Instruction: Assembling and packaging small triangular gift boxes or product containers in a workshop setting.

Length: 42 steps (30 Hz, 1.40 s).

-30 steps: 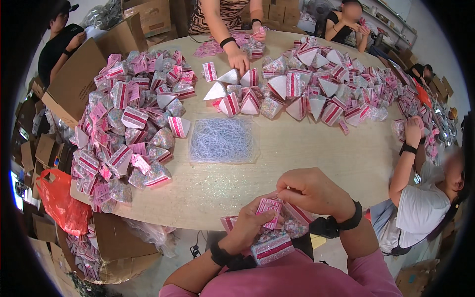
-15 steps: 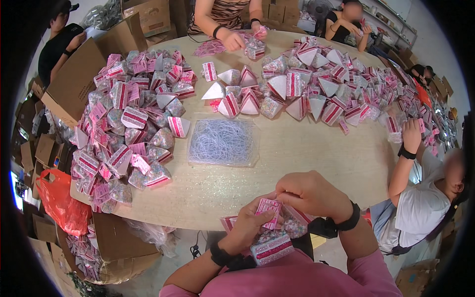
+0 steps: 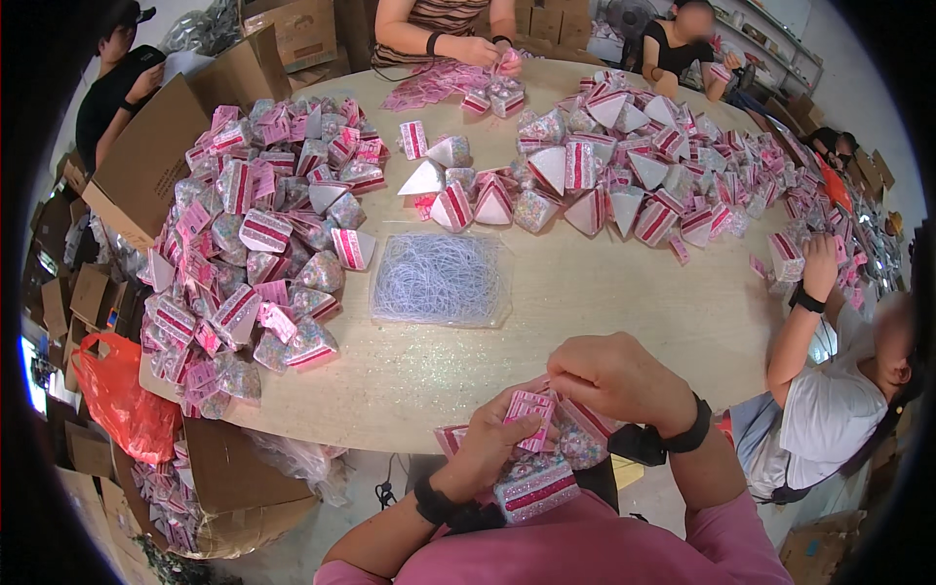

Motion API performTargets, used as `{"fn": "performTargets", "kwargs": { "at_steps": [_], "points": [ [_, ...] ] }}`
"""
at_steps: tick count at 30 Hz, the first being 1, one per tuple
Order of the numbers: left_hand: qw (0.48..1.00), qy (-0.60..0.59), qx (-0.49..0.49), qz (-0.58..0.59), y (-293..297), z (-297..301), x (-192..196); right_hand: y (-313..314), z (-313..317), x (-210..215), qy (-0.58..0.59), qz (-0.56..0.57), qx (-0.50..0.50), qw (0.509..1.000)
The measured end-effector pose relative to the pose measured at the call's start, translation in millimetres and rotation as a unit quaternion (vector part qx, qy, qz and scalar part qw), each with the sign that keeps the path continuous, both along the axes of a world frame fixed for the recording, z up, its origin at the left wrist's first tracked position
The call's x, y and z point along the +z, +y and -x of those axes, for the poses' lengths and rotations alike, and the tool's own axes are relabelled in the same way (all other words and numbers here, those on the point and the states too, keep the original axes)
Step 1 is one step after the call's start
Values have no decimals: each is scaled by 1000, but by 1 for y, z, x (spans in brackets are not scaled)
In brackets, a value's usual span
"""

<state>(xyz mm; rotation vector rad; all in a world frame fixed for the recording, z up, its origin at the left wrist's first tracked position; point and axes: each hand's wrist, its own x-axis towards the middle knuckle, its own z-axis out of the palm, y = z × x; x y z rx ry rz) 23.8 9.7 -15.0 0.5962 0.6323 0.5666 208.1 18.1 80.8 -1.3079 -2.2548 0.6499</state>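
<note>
Low at the table's near edge, my left hand (image 3: 493, 429) pinches a pink printed tag (image 3: 529, 419) between thumb and fingers. My right hand (image 3: 611, 378) is closed in a pinch at the tag's upper right corner; whatever is between its fingertips is too small to make out. Just under my hands, at my lap, rest several glittery cake-slice ornaments, the nearest one (image 3: 536, 487) silver with a dark pink band. Ahead of my hands lies a clear shallow tray (image 3: 439, 278) full of thin whitish string loops.
Heaps of cake-slice ornaments cover the table's left (image 3: 263, 232) and far right (image 3: 648, 161). Co-workers sit across and at the right, with hands at ornaments and tags. A red plastic bag (image 3: 122, 395) and an open carton (image 3: 234, 468) stand at the left edge.
My right hand has shifted very slightly; the left still holds the tag. Across the table, an ornament has left the middle group and another lies by that co-worker. The right co-worker's hand lowered an ornament.
</note>
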Motion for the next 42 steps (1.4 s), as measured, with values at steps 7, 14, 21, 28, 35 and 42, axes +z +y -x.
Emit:
{"fn": "performTargets", "kwargs": {
  "at_steps": [7,14,21,28,35,42],
  "points": [
    [1000,19,1,-4,-1,-1,0,-7,0,-8,-37,11,44,998],
    [1000,20,-1,1,-1,-1,-1,-14,7,-18,-97,-22,30,995],
    [1000,9,15,-7,-3,-4,-5,-22,14,-20,-124,-122,-49,984],
    [1000,12,22,-9,-4,-5,-2,-28,17,-24,-138,-106,-41,984],
    [999,10,23,-26,-7,-5,2,-32,17,-22,-118,-116,-44,985],
    [994,52,16,-94,-9,-5,17,-43,26,-40,-86,-116,-86,986]
  ]
}}
